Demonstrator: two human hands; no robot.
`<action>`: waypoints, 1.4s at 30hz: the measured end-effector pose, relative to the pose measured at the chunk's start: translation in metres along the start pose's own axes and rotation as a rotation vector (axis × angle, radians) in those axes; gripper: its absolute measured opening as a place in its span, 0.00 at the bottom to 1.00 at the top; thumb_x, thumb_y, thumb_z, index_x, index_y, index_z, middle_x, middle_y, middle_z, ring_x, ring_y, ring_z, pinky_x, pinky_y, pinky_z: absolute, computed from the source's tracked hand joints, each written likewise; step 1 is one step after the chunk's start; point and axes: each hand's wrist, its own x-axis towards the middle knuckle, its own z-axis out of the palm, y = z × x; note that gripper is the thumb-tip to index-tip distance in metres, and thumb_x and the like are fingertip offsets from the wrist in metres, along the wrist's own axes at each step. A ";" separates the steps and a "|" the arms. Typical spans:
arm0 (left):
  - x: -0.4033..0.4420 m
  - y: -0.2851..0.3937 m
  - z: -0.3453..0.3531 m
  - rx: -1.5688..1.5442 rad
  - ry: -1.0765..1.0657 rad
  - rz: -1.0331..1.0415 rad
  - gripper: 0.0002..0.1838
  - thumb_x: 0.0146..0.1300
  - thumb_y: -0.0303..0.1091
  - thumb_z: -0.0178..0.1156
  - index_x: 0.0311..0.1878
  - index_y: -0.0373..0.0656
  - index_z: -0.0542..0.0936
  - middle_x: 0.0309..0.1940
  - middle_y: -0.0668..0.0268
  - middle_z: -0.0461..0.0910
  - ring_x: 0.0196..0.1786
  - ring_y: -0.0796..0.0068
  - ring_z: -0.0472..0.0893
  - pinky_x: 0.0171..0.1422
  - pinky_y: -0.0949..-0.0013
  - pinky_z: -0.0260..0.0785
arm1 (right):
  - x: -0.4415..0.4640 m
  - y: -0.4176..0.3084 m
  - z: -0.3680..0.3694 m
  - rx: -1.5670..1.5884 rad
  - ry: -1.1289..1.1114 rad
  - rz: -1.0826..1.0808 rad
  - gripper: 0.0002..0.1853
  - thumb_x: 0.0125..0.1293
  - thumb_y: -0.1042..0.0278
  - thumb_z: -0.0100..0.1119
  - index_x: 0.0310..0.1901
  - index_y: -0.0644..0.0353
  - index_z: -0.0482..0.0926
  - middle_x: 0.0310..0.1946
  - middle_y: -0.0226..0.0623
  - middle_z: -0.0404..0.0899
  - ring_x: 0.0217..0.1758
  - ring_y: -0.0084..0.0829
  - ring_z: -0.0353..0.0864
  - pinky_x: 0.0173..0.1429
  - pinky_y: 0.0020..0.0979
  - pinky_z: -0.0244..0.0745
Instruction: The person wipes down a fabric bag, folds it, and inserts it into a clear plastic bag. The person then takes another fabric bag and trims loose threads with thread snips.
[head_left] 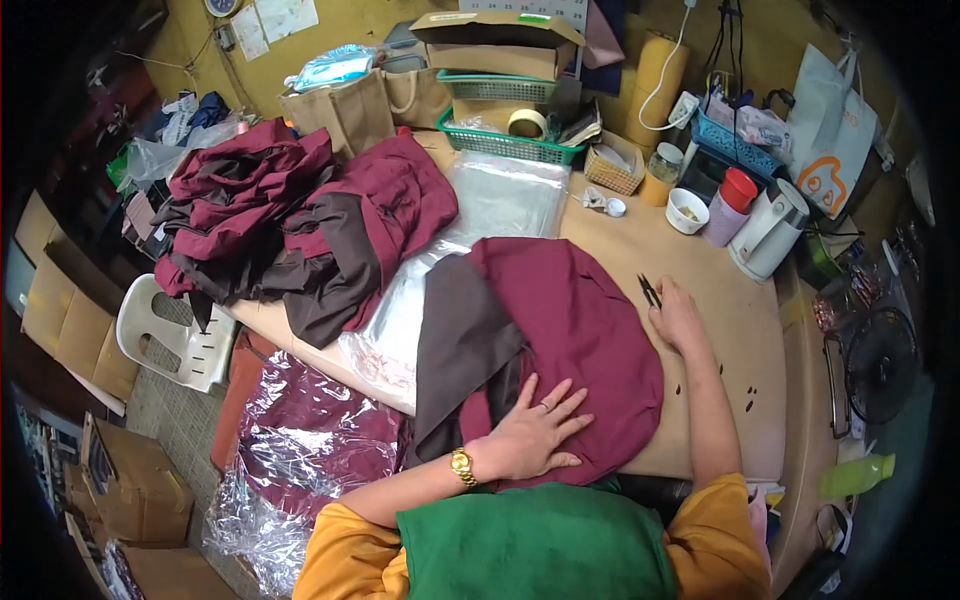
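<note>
A maroon and dark grey garment [580, 320] lies bunched on the table in front of me. My left hand [532, 430] rests flat on its near part with the fingers spread, a ring and a gold watch showing. To the right of the cloth, my right hand [677, 316] is closed around a pair of black thread snips [648, 291], whose blades point away from me. That hand is over the bare brown tabletop [735, 340], apart from the garment. Several small dark bits lie on the tabletop beside my right forearm.
More maroon and grey garments [250, 200] are heaped at the left, near clear plastic bags [510, 195]. Plastic-wrapped maroon clothing [320, 430] sits lower left, by a white chair [165, 335]. Along the back stand green baskets [515, 147], a white bowl [687, 211] and a kettle [768, 232].
</note>
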 end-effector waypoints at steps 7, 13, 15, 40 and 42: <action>-0.030 -0.030 -0.068 -0.217 0.462 -0.171 0.33 0.58 0.41 0.70 0.64 0.39 0.72 0.54 0.50 0.76 0.58 0.46 0.75 0.65 0.52 0.66 | 0.019 0.086 0.019 0.030 -0.186 0.242 0.18 0.62 0.78 0.51 0.54 0.61 0.66 0.31 0.42 0.76 0.33 0.33 0.80 0.40 0.35 0.78; -0.063 -0.079 -0.046 -0.049 0.511 -0.661 0.22 0.56 0.29 0.68 0.55 0.35 0.77 0.43 0.52 0.79 0.49 0.51 0.79 0.56 0.56 0.71 | -0.036 -0.069 -0.014 1.063 -0.077 0.146 0.19 0.56 0.78 0.59 0.50 0.58 0.70 0.32 0.24 0.69 0.32 0.17 0.68 0.37 0.23 0.69; -0.065 -0.090 -0.037 -0.131 0.436 -0.695 0.19 0.59 0.29 0.67 0.53 0.33 0.79 0.41 0.54 0.80 0.47 0.58 0.80 0.54 0.58 0.72 | -0.057 -0.114 -0.001 0.860 -0.177 -0.031 0.10 0.58 0.73 0.66 0.39 0.61 0.75 0.30 0.25 0.72 0.34 0.16 0.71 0.39 0.24 0.70; -0.079 -0.201 -0.044 -0.896 1.232 -0.745 0.27 0.60 0.23 0.66 0.62 0.37 0.69 0.55 0.59 0.74 0.56 0.69 0.74 0.66 0.68 0.66 | -0.016 -0.060 0.081 1.068 0.087 0.118 0.21 0.55 0.78 0.65 0.52 0.59 0.75 0.40 0.27 0.73 0.42 0.21 0.72 0.45 0.25 0.72; -0.079 -0.207 -0.032 -0.942 1.197 -0.768 0.22 0.61 0.18 0.64 0.58 0.37 0.72 0.52 0.62 0.75 0.51 0.73 0.75 0.62 0.72 0.67 | -0.022 -0.033 0.064 1.131 0.213 0.265 0.19 0.55 0.79 0.65 0.49 0.56 0.75 0.33 0.21 0.68 0.34 0.17 0.68 0.38 0.21 0.66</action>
